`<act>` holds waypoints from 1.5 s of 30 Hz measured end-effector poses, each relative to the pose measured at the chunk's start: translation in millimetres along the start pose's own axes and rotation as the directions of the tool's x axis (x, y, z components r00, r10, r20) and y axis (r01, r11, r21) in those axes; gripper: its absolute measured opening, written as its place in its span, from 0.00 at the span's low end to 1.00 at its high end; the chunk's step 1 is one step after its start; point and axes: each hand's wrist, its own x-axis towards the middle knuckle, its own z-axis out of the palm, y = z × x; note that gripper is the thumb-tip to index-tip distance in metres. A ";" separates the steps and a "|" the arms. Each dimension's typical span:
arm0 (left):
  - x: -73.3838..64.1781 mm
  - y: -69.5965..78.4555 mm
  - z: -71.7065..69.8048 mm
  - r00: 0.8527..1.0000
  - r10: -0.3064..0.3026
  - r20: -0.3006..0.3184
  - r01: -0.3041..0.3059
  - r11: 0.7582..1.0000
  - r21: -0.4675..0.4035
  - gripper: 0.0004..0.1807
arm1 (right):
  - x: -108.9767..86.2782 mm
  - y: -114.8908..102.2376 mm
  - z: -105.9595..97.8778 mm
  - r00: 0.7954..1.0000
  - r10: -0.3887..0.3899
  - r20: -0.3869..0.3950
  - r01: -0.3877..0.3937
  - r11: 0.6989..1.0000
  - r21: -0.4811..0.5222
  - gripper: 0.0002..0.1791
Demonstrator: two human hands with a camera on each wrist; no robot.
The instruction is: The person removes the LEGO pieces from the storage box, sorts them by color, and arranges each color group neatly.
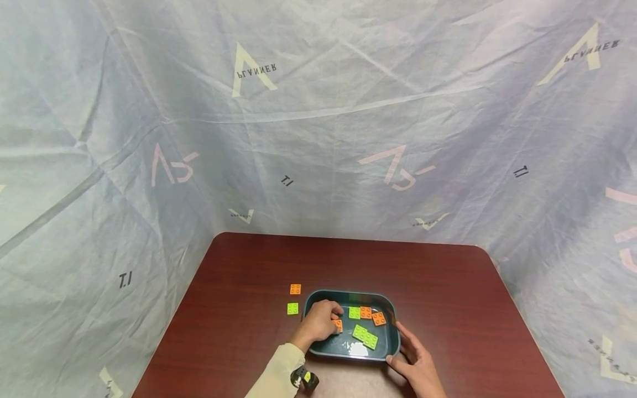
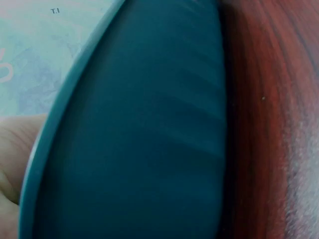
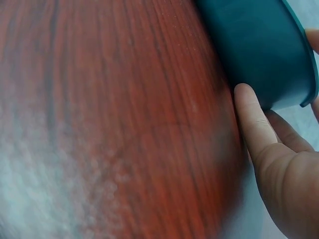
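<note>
My left hand reaches over the left wall into a dark teal tray. Its thumb and fingers pinch an orange building block low inside the tray, partly covered by the fingers. In the left wrist view the tray's wall hides most of this hand. My right hand grips the tray's near right corner, thumb on the front side and fingers along the right end. In the right wrist view the thumb presses the outer wall near the tabletop.
Inside the tray lie a green block, an orange block beside it, a tilted orange block and green blocks. Left of the tray, an orange block and a green block lie on the reddish-brown table.
</note>
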 end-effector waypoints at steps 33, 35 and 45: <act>1.0 0.1 9.3 0.999 0.046 -0.014 -0.045 0.995 0.093 0.19 | -1.1 -1.5 2.2 1.000 -0.009 0.014 0.009 0.999 0.040 0.50; 1.3 -0.2 8.3 0.999 0.050 -0.011 -0.049 0.997 0.066 0.19 | -1.0 -1.6 2.6 1.000 -0.019 0.016 0.018 0.999 0.051 0.49; -1.3 3.0 3.2 1.000 0.014 0.022 -0.013 1.000 -0.028 0.19 | -0.6 -2.8 -1.6 1.000 -0.016 0.026 0.015 1.000 0.012 0.49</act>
